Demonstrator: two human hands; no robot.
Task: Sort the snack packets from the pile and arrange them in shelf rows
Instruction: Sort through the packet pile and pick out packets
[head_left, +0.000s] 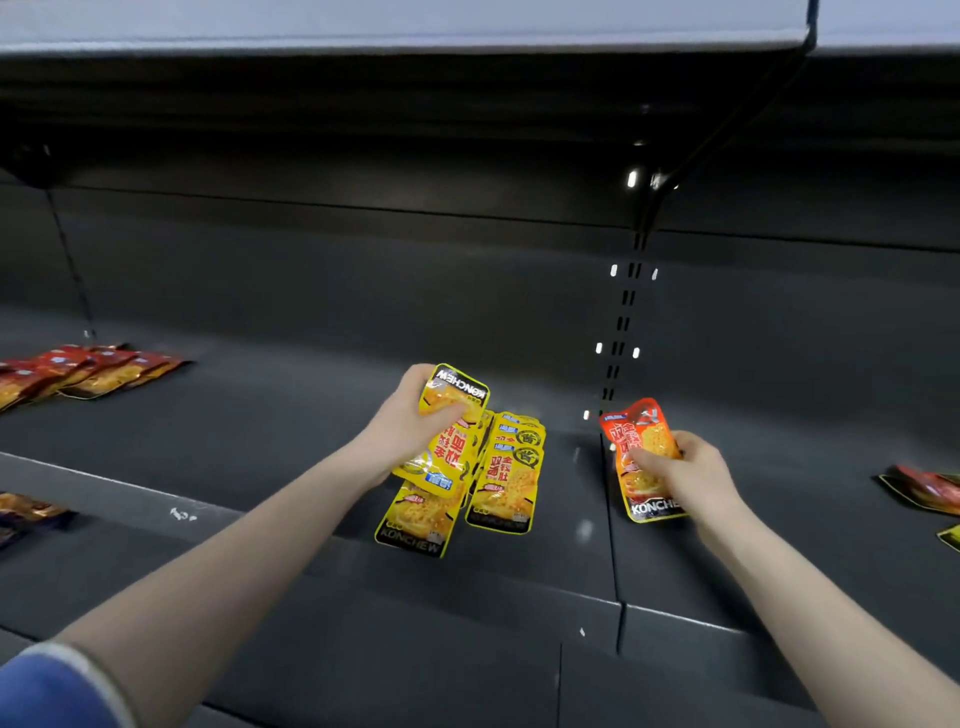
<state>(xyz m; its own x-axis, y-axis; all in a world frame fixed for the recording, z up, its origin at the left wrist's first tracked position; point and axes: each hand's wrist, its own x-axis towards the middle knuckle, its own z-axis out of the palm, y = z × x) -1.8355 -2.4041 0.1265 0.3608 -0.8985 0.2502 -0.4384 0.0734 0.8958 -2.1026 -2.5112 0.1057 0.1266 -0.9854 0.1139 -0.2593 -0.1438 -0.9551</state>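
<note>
A dark grey metal shelf (291, 415) runs across the whole width, its flat deck meeting a matt back panel (363, 270) of the same colour. A slotted upright (621, 322) splits the unit into bays, small bright glints catching along it. Overhead, the pale front edge of the upper shelf (395, 26) throws deep shadow beneath it.

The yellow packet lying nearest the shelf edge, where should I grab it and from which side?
Take the front yellow packet by its black-banded bottom end, coming from the shelf front. That end lies flat, bare and nearest you; its far end is tucked under the packet in the left hand. Pinch the edge with thumb above, fingers below.
</note>
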